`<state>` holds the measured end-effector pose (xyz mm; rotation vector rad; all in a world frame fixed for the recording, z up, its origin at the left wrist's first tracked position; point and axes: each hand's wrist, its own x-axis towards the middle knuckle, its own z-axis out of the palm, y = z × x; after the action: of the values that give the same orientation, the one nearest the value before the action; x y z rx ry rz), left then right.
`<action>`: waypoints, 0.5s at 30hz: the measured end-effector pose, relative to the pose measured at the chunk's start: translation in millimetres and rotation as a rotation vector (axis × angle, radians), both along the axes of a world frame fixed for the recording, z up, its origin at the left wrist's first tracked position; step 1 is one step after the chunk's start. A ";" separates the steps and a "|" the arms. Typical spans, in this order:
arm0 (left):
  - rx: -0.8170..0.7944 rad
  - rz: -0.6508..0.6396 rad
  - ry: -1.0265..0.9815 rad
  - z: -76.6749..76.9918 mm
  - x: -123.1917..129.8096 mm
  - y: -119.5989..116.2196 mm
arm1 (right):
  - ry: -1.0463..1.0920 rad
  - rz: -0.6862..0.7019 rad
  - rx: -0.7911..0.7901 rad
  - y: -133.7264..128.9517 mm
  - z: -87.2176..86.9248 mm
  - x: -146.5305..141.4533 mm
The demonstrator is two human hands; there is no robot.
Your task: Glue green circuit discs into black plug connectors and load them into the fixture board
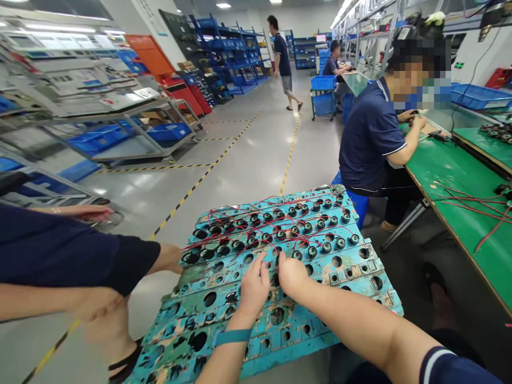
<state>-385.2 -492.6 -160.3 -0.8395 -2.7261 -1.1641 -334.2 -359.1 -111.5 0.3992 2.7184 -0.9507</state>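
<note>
A worn turquoise fixture board (256,368) with rows of round holes lies in front of me. Small black round parts with thin red wires (308,228) sit in its far rows. Over the board's middle, my right hand (294,274) has thumb and fingers pinched at a black round part (277,250), largely covered by the fingertips. Close by on its left, my left hand (255,282), with a teal band at the wrist, has its fingers curled together; whatever they hold is hidden. The nearer rows of holes hold no black parts.
A person in dark clothes (80,256) is close on my left. Another (368,138) sits at a green-topped bench (452,181) on the right, where loose red wires lie. One person (284,58) is in the aisle. Shelving carts (132,114) line the left.
</note>
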 end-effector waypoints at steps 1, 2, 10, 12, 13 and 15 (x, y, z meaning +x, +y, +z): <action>-0.006 -0.028 0.032 2.4 1.1 0.0 | -0.013 -0.012 0.011 0.5 -1.4 -1.1; -0.015 -0.066 0.054 3.8 1.8 0.8 | -0.026 -0.026 0.027 1.4 -2.6 -1.1; -0.087 -0.181 0.118 -10.2 -7.2 15.7 | -0.028 -0.075 0.072 2.5 0.6 -2.0; -0.089 -0.175 0.140 -6.7 -8.8 17.1 | -0.020 -0.085 0.065 2.7 7.1 2.0; -0.089 -0.168 0.152 -2.6 -8.1 17.5 | -0.011 -0.087 0.060 5.0 10.9 7.0; -0.085 -0.141 0.179 8.8 -2.4 19.1 | 0.030 -0.084 0.055 17.0 18.2 23.7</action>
<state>-387.6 -473.5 -151.5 -1.1050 -2.6224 -0.9478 -310.5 -342.1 -93.3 0.5167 2.7791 -0.9119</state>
